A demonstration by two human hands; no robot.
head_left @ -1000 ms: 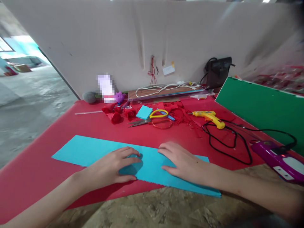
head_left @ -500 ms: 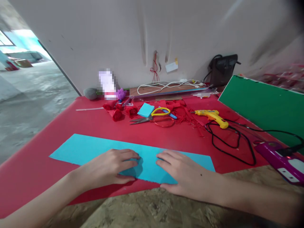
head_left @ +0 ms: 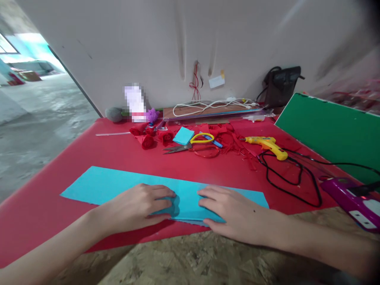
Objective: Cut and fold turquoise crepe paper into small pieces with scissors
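Note:
A long strip of light blue paper (head_left: 109, 184) lies across the red table cover. Its near edge is doubled between the hands, with a second edge showing just beneath. My left hand (head_left: 145, 206) rests on the middle of the strip, fingers spread and pointing right, thumb along the near edge. Opposite it, my right hand (head_left: 222, 206) lies on the right part of the paper, fingers spread and pointing left, thumb at the near edge. Neither hand is closed round anything. The paper under both palms is hidden.
Beyond the paper lie yellow-handled scissors (head_left: 184, 146), a small blue paper stack (head_left: 183, 135), red paper flowers (head_left: 147, 141) and red scraps. At right are a yellow glue gun (head_left: 268, 145), its black cord, a purple power strip (head_left: 350, 200) and a green board (head_left: 329, 134).
The near edge of the blue paper between the hands has turned up into a narrow fold. Both hands have kept nearly the same place. The view has shifted slightly.

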